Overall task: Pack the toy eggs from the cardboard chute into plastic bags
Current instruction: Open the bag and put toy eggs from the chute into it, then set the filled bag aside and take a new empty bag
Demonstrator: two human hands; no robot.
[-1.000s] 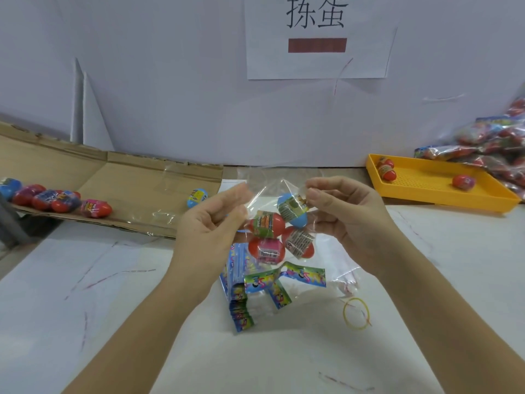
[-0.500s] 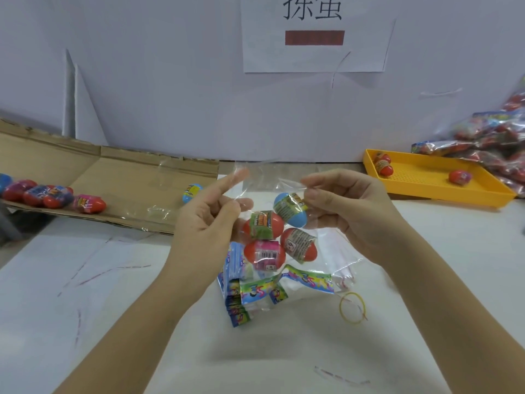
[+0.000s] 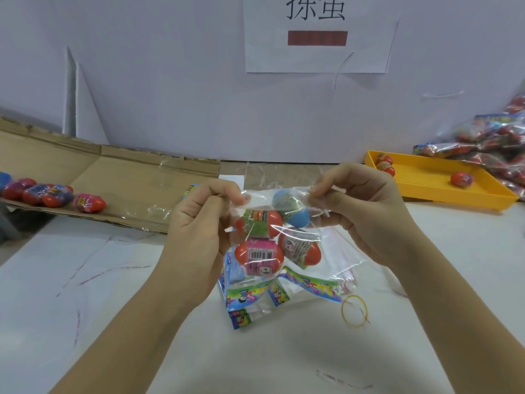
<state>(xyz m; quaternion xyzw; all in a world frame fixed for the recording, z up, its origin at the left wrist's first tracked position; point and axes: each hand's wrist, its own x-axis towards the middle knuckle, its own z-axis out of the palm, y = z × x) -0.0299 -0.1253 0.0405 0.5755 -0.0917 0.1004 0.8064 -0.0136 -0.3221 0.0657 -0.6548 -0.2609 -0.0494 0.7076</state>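
Head view: my left hand (image 3: 199,223) and right hand (image 3: 360,211) each pinch the top edge of the plastic bag (image 3: 321,268), four toy eggs (image 3: 260,255) inside, over the table (image 3: 85,308). I'd pull the mouth taut and level before sealing.

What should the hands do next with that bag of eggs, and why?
Probably twist the plastic bag closed at its top: the left hand and right hand pinch it there, four toy eggs sit inside, and a yellow rubber band lies nearby.

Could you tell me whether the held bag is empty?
Not empty: four toy eggs show through the plastic bag; left hand and right hand pinch its top.
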